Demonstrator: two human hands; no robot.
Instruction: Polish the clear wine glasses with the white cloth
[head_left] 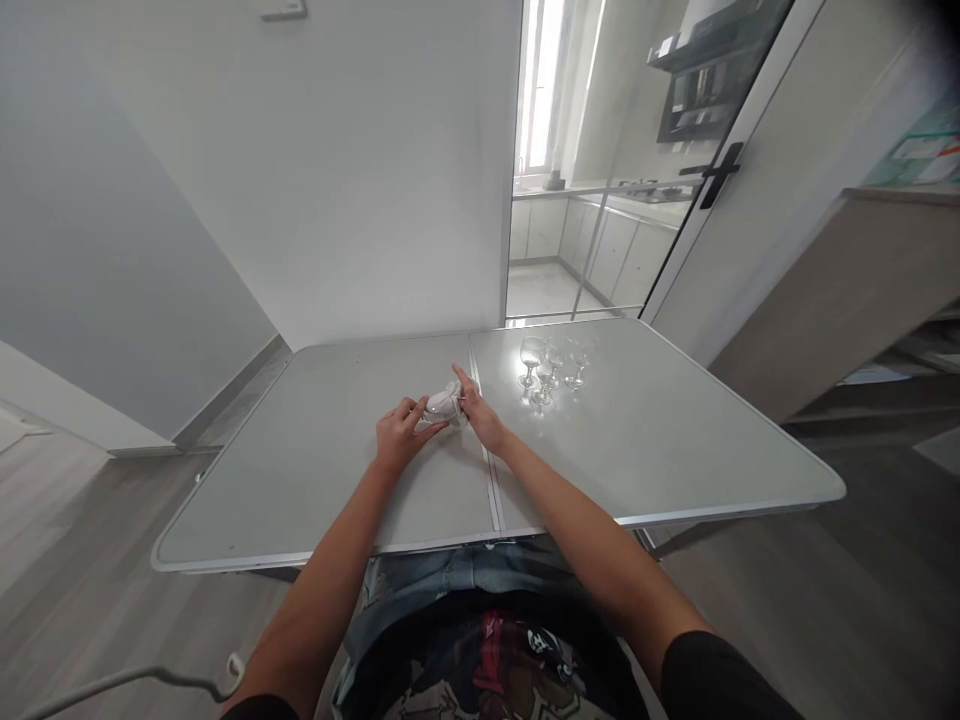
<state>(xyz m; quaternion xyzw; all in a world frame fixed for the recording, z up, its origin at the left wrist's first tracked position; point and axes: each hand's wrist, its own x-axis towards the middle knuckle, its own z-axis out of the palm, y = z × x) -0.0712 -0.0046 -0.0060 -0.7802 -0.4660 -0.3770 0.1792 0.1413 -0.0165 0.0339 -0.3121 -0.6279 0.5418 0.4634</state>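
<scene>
In front of me, above the folding table's middle seam, both hands hold a small bundle. It looks like a clear glass (436, 405) with a white cloth (451, 393) against it; its exact outline is hard to make out. My left hand (400, 434) is closed on the glass's left side, with the thumb below and the fingers above. My right hand (482, 415) presses the cloth to the right side, its index finger pointing up and away. To the right, several clear stemmed glasses (531, 352) stand upright in a tight group on the table.
The grey folding table (660, 430) has a metal rim and rounded corners. Behind it rises a white wall (375, 170), with a glass door (600, 200) to a kitchen beside it. A wooden shelf unit (832, 280) is at the right. A white cable (135, 680) hangs at the lower left.
</scene>
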